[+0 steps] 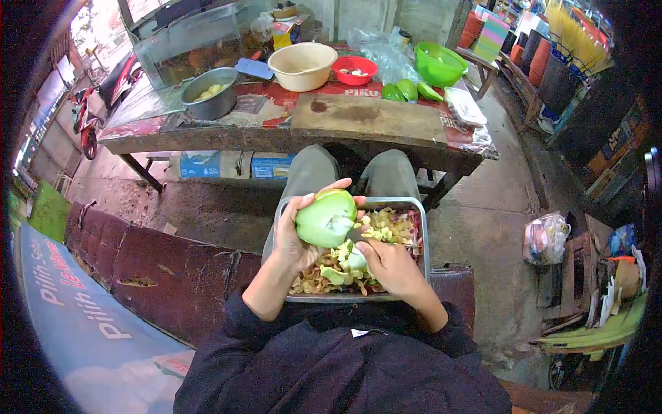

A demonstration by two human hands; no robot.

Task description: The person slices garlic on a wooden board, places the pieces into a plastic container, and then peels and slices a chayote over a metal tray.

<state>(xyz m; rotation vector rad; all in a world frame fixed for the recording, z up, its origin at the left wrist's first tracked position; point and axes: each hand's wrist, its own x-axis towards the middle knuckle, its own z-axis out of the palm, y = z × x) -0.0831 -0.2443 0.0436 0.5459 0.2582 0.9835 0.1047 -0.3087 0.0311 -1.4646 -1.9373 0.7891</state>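
Observation:
My left hand point(291, 238) is wrapped round a large pale green chayote point(324, 222), partly peeled, with a whitish patch on the side facing my right hand. In my right hand point(394, 268) is a knife point(354, 235), its short dark blade close against the lower right of the chayote and its handle mostly covered by my fingers. Below both hands, a metal tray point(425, 241) rests on my lap. Yellowish, brown and reddish peelings point(318, 281) fill it.
Ahead stands a low table point(269, 135) with a wooden board point(372, 116), a grey pot point(209, 93), a cream basin point(302, 65), a red basket point(355, 70), a green bowl point(441, 64) and several green fruits point(407, 90). A filled plastic bag point(545, 238) sits on the right floor.

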